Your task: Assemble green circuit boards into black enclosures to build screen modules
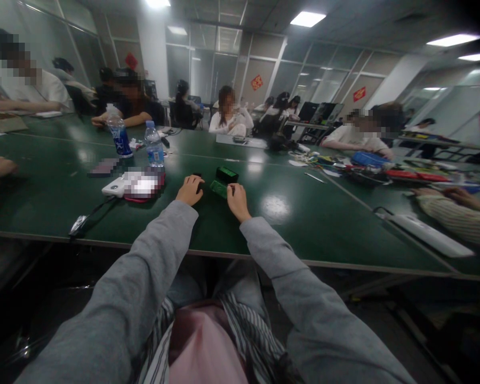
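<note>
My right hand [237,200] pinches the near right end of a flat, green, see-through piece [218,188] just above or on the green table. Right behind that piece stands a small dark box [227,174] with green showing on its front. To the left, my left hand [189,190] rests low over the table with its fingers curled round a small black object [200,185], which they mostly cover. What the black object is cannot be made out.
A white device [116,185] with a cable and a pink-red item lie left of my hands, two bottles [154,145] behind them. Cables and tools [368,165] are heaped to the right, near a white power strip [432,234]. Other people sit around the table [304,224].
</note>
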`<state>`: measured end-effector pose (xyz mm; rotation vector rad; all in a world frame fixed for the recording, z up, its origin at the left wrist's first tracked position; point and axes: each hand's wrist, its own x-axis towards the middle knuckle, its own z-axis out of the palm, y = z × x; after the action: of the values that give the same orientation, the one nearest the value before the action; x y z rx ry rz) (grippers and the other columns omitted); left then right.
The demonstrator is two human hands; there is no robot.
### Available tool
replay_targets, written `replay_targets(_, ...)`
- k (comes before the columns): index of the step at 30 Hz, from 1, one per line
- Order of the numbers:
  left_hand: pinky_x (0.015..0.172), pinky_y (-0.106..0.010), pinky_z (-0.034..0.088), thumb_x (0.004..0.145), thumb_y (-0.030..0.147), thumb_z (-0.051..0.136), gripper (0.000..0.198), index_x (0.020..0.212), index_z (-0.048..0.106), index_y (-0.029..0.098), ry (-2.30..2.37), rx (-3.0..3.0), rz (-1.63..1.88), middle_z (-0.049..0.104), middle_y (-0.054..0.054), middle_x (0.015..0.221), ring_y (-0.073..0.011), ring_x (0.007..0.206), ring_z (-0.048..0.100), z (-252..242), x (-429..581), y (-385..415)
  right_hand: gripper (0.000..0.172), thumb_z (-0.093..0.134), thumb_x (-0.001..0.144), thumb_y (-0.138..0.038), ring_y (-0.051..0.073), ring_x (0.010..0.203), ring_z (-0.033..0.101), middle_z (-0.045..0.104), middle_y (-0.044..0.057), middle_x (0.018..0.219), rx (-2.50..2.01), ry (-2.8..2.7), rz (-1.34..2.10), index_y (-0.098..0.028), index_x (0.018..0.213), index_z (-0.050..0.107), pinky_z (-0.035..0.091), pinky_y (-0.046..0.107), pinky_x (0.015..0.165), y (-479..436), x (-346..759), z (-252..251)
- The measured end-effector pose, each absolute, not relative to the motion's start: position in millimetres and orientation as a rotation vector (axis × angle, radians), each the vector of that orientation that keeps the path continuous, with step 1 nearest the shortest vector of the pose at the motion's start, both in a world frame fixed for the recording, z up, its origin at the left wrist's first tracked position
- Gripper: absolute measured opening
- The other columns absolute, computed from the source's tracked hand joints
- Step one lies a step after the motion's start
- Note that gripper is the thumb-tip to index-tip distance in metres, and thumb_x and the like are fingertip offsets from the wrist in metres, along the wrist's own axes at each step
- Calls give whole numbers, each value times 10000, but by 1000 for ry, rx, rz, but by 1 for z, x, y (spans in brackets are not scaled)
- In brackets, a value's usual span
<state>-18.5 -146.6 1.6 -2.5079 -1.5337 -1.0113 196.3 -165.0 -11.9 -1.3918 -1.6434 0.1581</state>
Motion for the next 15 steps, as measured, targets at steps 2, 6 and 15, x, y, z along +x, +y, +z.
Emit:
replay_targets(2,1079,-432,401,835,185,532,341,1174,566,191,-1538,-2514,-1006,509,-105,1269,-270,1242,404,2,-18,-147,322,366,964,-347,248,1063,524,574,153,1090,-1407,-1631,135,-140,1098,572,427,415,942,-165,198,-11)
replay_targets(6,1074,-443,407,838,181,531,344,1180,563,200,-1570,-2521,-993,497,-104,1292,-269,1260,392,3,-18,-147,356,433,954,-431,237,1020,540,576,129,1074,-1395,-1697,140,-161,1133,579,450,388,903,-169,197,-11)
replay_targets(15,1067,-435,409,830,169,535,337,1165,566,204,-1553,-2519,-1015,507,-101,1273,-263,1244,400,4,-19,-150,407,619,874,-445,232,1002,565,625,100,1075,-1404,-1951,144,-177,1179,593,460,368,877,-173,193,-10)
